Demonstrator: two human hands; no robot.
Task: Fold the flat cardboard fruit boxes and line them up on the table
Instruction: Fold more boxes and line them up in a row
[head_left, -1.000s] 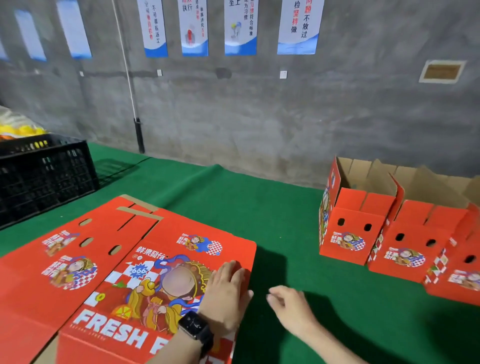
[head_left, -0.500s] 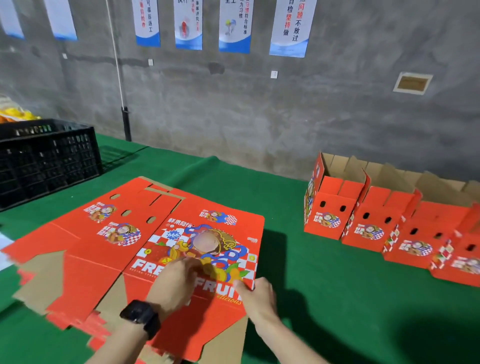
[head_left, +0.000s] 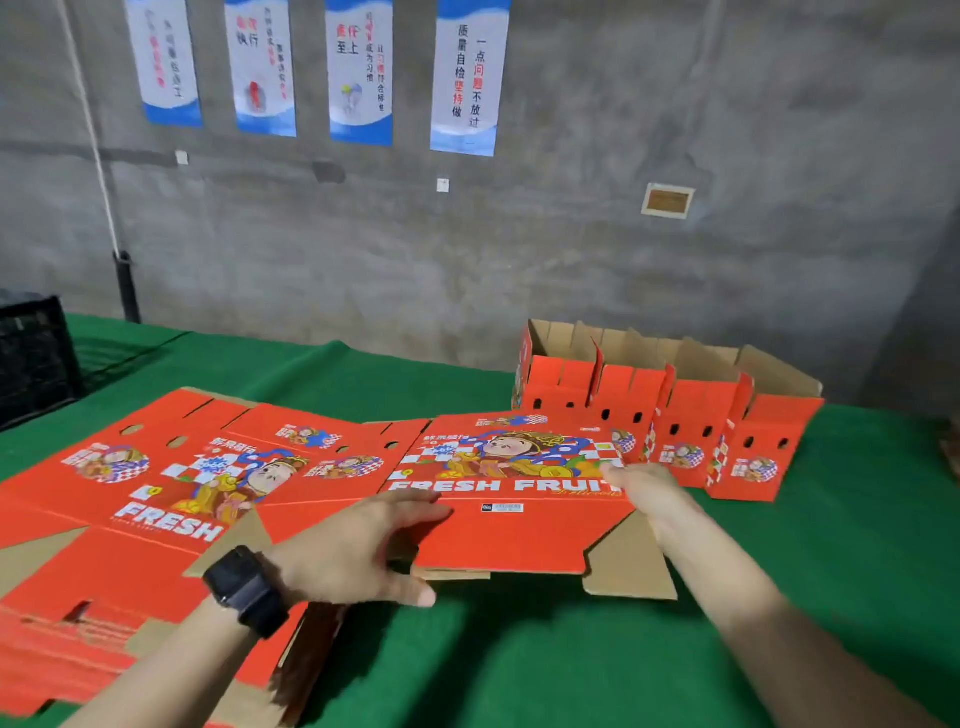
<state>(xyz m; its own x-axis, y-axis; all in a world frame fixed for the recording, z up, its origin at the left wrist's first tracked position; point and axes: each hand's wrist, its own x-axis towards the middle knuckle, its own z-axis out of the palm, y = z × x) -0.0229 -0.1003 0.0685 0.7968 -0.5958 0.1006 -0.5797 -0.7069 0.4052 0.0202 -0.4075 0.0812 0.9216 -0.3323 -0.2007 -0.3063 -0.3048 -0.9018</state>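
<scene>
1. Flat box (head_left: 519, 535): printed side up, near edge slightly raised off green table (head_left: 571, 670), L part overlapping stack of flat boxes (head_left: 130, 525).
2. L hand (head_left: 358, 551): gripping box L edge at lower corner, fingers across top, thumb underneath. Black watch (head_left: 244, 590) on wrist.
3. R hand (head_left: 644, 493): pinching box R edge beside "FRUIT" lettering, thumb on top, other fingers hidden below.
4. Folded boxes (head_left: 670, 415): four in a row, sides touching, top flaps open, at back-R of table by grey wall (head_left: 571, 270), just behind held box.
5. Black crate (head_left: 31, 358): far L, partly out of frame.
6. Posters (head_left: 358, 67): four, hung on wall.
</scene>
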